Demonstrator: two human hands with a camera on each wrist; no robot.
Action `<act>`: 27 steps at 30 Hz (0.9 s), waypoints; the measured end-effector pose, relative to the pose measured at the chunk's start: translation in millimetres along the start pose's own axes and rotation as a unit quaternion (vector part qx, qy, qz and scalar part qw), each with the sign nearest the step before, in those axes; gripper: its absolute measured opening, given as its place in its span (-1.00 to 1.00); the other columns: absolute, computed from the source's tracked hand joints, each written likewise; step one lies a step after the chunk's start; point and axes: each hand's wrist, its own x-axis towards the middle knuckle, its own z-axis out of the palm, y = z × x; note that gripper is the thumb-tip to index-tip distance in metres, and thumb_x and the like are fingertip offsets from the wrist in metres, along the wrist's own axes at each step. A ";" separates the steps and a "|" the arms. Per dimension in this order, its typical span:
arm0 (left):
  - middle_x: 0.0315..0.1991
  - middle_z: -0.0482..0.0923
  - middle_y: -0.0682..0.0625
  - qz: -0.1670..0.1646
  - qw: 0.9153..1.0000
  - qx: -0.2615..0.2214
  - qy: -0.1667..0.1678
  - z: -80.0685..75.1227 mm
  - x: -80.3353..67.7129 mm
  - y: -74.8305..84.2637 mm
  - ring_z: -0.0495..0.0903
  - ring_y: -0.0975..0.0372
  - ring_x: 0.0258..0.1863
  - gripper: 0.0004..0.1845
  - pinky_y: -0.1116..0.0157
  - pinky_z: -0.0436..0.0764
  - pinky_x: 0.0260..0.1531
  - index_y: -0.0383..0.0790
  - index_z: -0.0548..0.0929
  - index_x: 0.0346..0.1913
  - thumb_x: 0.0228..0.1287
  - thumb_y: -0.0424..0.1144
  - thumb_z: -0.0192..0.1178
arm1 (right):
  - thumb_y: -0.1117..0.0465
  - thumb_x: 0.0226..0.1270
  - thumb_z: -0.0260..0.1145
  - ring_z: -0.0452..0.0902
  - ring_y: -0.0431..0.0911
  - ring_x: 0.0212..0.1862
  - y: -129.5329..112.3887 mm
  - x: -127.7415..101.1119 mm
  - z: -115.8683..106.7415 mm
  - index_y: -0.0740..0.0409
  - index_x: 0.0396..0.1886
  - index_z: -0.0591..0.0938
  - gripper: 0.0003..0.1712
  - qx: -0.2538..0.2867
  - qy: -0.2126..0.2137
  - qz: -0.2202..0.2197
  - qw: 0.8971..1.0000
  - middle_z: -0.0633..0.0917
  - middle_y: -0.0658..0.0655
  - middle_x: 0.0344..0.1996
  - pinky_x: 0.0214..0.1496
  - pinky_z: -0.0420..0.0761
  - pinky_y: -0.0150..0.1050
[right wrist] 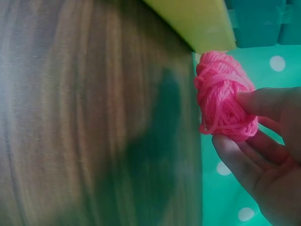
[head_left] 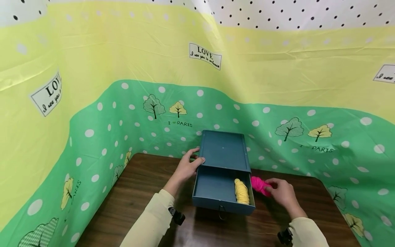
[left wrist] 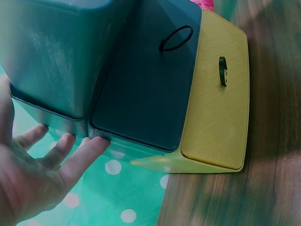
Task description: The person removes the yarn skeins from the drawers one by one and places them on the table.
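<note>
My left hand (head_left: 189, 164) rests against the left side of a blue drawer box (head_left: 223, 149), its thumb near the top edge. In the left wrist view its fingers lie fairly straight along the side of the drawer unit. The top drawer (head_left: 213, 185) is pulled out, and a yellow yarn skein (head_left: 241, 192) lies at its right side. My right hand (head_left: 282, 192) pinches a pink yarn skein (right wrist: 225, 96) between thumb and fingers, just outside the drawer's right wall. In the right wrist view the skein appears near a yellow drawer casing (right wrist: 197, 21).
Below the pulled-out drawer are a closed dark blue drawer (left wrist: 146, 84) with a black loop handle and a yellow drawer (left wrist: 218, 108) with a dark handle. The unit stands on a brown wooden table (head_left: 148, 178). A patterned green and yellow cloth (head_left: 166, 133) hangs behind.
</note>
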 end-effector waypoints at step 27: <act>0.23 0.40 -0.16 -0.005 1.000 0.008 0.006 1.0 -0.8 1.2 0.51 0.00 0.05 -0.36 0.13 0.63 -0.22 0.13 0.38 0.51 0.43 0.05 0.25 | 0.21 0.28 0.48 0.65 0.18 -0.12 20.8 -7.1 13.5 0.29 -0.07 0.75 -0.71 -0.003 -0.021 0.026 0.999 0.77 0.33 -0.13 -0.12 0.64 0.12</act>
